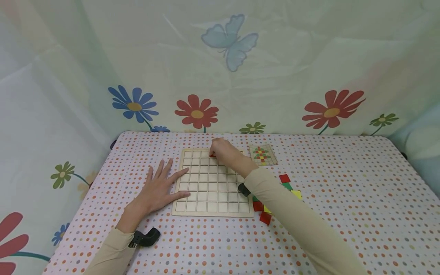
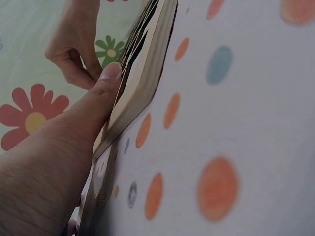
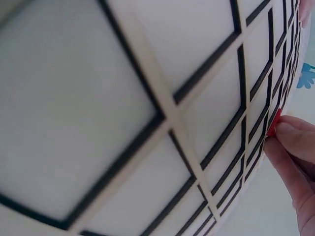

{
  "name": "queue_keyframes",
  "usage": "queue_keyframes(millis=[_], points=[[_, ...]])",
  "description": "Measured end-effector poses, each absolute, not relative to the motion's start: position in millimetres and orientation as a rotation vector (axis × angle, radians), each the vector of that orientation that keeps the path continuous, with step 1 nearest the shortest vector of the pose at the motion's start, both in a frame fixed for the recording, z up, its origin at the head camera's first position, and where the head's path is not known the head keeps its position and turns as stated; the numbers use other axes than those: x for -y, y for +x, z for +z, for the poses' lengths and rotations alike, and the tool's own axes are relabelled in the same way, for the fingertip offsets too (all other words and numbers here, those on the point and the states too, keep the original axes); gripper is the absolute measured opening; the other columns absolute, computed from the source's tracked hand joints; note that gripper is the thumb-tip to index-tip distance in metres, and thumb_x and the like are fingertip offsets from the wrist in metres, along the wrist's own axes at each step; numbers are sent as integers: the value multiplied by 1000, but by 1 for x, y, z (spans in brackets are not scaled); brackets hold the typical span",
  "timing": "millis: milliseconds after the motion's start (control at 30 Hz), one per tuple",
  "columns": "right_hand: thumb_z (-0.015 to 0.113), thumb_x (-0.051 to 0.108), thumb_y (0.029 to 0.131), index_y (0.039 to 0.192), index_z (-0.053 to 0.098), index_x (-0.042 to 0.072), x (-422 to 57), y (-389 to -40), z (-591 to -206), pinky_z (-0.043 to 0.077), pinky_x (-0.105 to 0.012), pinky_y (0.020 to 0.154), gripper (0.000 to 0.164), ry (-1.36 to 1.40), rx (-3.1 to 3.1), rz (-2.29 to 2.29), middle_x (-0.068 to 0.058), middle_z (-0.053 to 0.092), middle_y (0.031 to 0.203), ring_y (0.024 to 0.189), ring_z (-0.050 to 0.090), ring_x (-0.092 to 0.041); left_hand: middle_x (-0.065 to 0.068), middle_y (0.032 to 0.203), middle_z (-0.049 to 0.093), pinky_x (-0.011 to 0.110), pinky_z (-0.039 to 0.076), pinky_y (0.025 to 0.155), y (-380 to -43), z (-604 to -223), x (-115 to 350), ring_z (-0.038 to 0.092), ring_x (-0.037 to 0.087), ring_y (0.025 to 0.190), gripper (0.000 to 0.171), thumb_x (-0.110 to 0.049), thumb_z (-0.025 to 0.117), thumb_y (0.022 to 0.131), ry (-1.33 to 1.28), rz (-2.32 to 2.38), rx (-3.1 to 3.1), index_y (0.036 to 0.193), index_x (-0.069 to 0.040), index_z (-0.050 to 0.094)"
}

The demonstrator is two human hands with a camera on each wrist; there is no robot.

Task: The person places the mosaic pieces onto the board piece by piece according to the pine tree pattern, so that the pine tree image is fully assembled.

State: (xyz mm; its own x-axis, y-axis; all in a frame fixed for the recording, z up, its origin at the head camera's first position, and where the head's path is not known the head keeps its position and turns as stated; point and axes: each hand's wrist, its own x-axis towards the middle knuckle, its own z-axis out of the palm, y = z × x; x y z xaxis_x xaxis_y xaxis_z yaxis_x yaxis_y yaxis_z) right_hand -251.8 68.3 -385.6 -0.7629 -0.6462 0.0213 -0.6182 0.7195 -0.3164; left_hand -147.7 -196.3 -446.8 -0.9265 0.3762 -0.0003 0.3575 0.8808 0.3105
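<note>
A wooden grid board [image 1: 203, 187] with square cells lies flat on the table. At its far edge, right of the middle, my right hand [image 1: 225, 152] pinches a small red square tile [image 3: 274, 122] between thumb and fingers, low over a cell of the top row. My left hand [image 1: 158, 191] is spread beside the board's left side, its thumb [image 2: 101, 96] and index finger lying over that edge. A pattern card [image 1: 262, 154], showing a tree of green, red and yellow squares, lies at the board's far right corner.
Loose red [image 1: 265, 218], green and yellow [image 1: 296, 194] tiles lie to the right of the board, several partly hidden under my right forearm. A dotted cloth [image 1: 343, 191] covers the table. Behind it hangs a flowered curtain [image 1: 275, 76].
</note>
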Motion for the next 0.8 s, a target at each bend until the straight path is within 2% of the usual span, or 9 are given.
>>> queue_keyframes(millis=[100,333,433,633,800], points=[[69,-8,97,103,81,-4,-73,-251,-387,60,-32,88,14,-1060,-2815,-557,-17,74,105,105,70,-30,25,172,14,77,2,119,-148,-445,196,5,50,158,81,-68,65,92,589,467,-2991,161,-30,45],[70,-7,96,115,76,-7,-90,-234,-384,58,-39,96,20,-1067,-2770,-642,-21,70,120,115,67,-35,25,172,15,77,3,119,-146,-444,195,6,50,158,81,-68,66,92,589,465,-2991,160,-30,46],[72,-3,96,116,76,-6,-103,-222,-381,59,-39,93,20,-1072,-2763,-654,-20,69,121,111,68,-34,24,172,15,76,2,119,-146,-445,195,5,50,158,81,-68,65,92,588,464,-2991,160,-31,45],[72,0,96,109,78,-1,-145,-203,-380,57,-34,81,15,-950,-2697,-778,-11,67,112,96,65,-24,25,172,15,77,2,119,-146,-445,196,5,51,157,81,-67,66,92,593,468,-2994,160,-30,45],[77,2,93,105,79,3,-180,-185,-380,57,-33,78,12,-879,-2700,-735,-8,66,108,92,62,-20,25,172,15,77,3,119,-146,-445,196,5,50,158,80,-68,65,92,594,473,-2996,160,-30,45]])
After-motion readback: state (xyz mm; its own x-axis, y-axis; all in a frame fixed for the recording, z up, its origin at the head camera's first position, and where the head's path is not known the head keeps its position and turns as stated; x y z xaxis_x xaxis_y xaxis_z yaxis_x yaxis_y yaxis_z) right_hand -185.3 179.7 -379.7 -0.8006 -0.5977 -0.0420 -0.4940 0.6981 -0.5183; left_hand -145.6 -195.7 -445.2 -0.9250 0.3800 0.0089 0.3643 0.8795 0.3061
